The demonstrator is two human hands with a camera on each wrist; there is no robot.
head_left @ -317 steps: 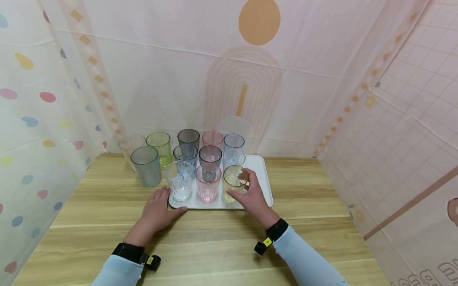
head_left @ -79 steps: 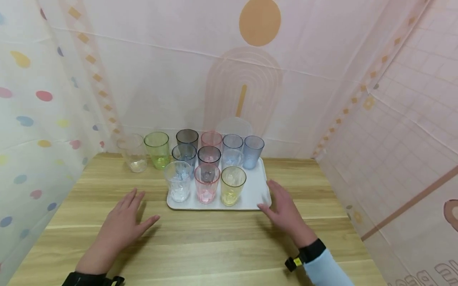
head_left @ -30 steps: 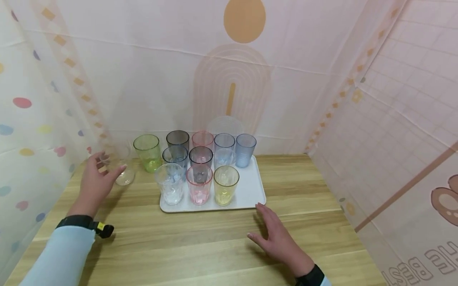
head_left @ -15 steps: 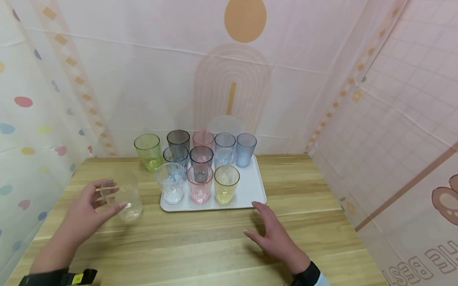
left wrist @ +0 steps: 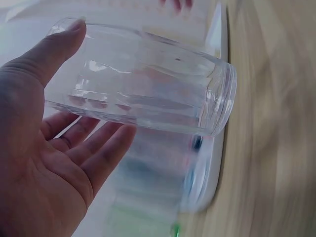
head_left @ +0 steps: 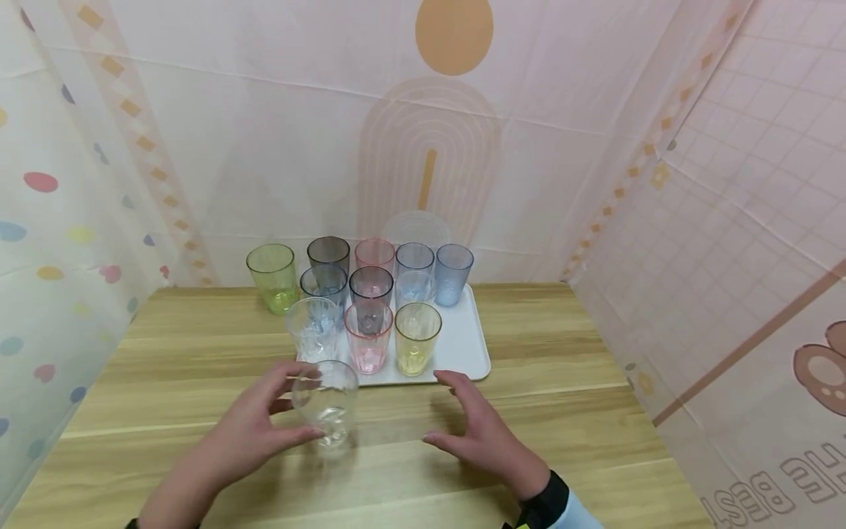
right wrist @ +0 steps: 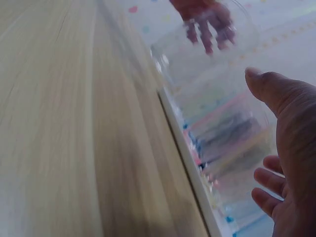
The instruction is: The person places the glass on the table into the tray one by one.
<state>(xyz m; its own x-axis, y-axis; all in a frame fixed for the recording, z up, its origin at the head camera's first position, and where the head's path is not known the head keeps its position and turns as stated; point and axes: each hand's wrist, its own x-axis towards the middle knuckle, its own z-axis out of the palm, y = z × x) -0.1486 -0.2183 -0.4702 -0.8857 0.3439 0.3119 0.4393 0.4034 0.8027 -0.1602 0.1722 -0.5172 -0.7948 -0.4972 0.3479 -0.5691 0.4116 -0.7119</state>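
Observation:
My left hand (head_left: 247, 430) grips a clear plastic tumbler (head_left: 337, 411) upright, just in front of the white tray (head_left: 471, 345). In the left wrist view the thumb lies on one side of this tumbler and the fingers on the other. To its right, my right hand (head_left: 485, 433) hovers near the tray's front edge with fingers spread and nothing in them. Several tumblers stand on the tray: a clear one (head_left: 312, 334), a pink one (head_left: 368, 349) and a yellow one (head_left: 416, 349) at the front, and a blue one (head_left: 453, 275) at the back right.
A green tumbler (head_left: 273, 279) stands left of the tray's back. Dark, blue and pink tumblers fill the tray's middle and rear, partly overlapping. Bare tray surface shows at the right front. A printed curtain (head_left: 277, 147) hangs behind the wooden table (head_left: 562, 353).
Earlier, a blue tumbler went from the table's left to the tray's back right. Since then my left hand has taken the clear tumbler from the back left and carried it right; my right hand shifted left.

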